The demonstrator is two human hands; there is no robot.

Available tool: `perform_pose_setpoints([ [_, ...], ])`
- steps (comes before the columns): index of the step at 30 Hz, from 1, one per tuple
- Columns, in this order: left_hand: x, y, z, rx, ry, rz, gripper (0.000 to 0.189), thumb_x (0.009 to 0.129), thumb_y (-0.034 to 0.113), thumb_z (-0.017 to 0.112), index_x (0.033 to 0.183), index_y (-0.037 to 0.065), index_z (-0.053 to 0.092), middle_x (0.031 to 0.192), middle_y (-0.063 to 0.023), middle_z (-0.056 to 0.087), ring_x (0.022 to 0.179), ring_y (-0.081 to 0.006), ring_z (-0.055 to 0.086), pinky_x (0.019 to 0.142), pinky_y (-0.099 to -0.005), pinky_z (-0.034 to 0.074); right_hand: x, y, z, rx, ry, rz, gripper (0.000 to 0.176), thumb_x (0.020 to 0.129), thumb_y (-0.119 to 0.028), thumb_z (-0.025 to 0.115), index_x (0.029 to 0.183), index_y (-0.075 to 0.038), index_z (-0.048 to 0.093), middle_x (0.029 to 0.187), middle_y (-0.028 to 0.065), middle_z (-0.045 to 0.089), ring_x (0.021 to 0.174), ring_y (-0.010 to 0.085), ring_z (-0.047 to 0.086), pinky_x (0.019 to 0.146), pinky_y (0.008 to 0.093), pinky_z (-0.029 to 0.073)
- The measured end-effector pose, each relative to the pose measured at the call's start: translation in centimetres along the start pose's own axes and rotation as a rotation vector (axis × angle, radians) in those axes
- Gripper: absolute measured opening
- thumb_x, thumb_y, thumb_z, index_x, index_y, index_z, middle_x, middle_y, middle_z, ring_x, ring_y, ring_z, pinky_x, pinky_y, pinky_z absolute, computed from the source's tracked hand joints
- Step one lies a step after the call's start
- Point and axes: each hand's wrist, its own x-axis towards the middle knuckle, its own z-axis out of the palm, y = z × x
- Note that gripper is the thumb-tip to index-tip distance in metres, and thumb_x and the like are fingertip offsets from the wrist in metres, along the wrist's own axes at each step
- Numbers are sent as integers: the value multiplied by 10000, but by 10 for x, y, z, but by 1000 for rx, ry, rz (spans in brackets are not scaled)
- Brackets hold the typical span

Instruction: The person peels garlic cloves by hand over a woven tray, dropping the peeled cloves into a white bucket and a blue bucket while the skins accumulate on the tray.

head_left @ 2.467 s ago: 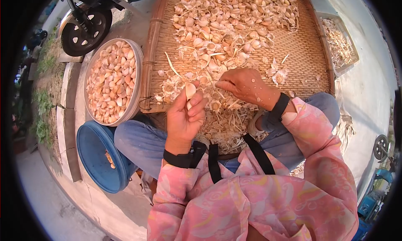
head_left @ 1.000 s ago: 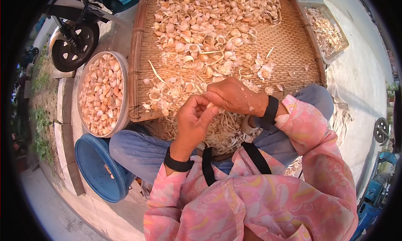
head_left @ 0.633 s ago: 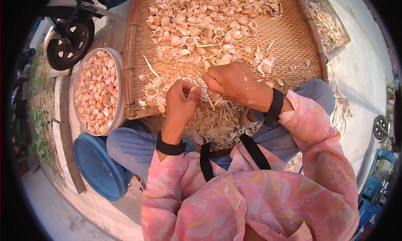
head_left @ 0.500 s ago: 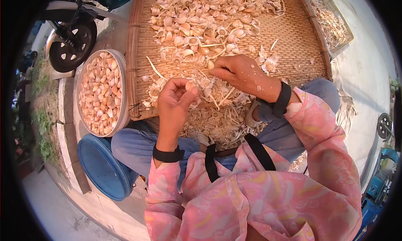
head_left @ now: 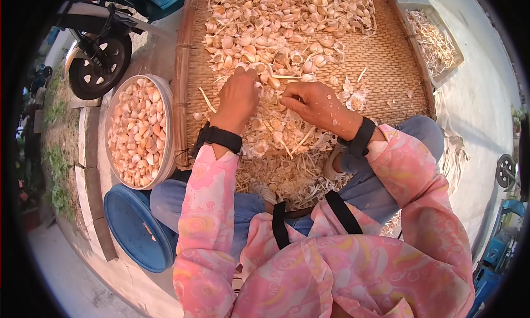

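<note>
A pile of garlic cloves lies on a woven bamboo tray. At the pile's near edge, my left hand reaches in with its back to me. Its fingers point down among the cloves and are mostly hidden. Just to the right, my right hand hovers over the loose garlic skins, thumb and fingers curled together. Whatever they hold, if anything, is too hidden to name. Dry stalks lie mixed into the skins.
Left of the tray stands a round white tub full of cloves. A blue round container sits below it. Upper right is a crate of dry scraps. A wheel stands upper left. More skins lie between my legs.
My left hand has moved up and turned over, from holding a clove palm-up to reaching into the pile's edge. My right hand has dropped slightly; the clove seen at its fingertips no longer shows.
</note>
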Motion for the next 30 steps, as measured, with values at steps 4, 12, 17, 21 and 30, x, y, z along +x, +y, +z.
perform_pose_setpoints([
  [4,-10,8,-17,-590,-70,-375,207,793,76,597,972,-20,555,861,-131,599,796,-241,610,646,-300,487,1,-5,-3,189,52,62,178,863,-206,555,877,-29,548,644,100,533,558,232,509,523,329,404],
  [12,-69,48,-10,-1928,132,-613,264,855,23,549,1113,-27,524,905,-74,595,788,-132,595,712,-195,519,-6,-39,5,-118,43,-72,334,851,-378,539,875,-48,496,733,132,584,651,318,593,532,408,440],
  [17,-82,74,-11,-1758,332,-637,191,848,42,574,1028,-19,564,890,-61,601,774,-118,586,727,-224,508,-12,-38,10,-216,60,-178,306,887,-342,469,801,-48,467,693,143,573,627,332,584,507,426,434],
  [21,-88,86,-7,-1348,442,-476,138,845,53,584,967,-14,588,902,-69,612,774,-110,585,722,-219,493,-10,-33,13,-110,38,-136,259,894,-255,444,771,-29,470,661,153,539,585,334,540,510,425,406],
  [30,-93,80,-21,-1760,304,-477,217,855,105,588,1028,-23,560,928,-120,625,773,-127,603,698,-219,488,-1,-8,6,62,59,133,153,851,-169,467,783,-33,484,669,162,524,664,351,541,578,424,410],
])
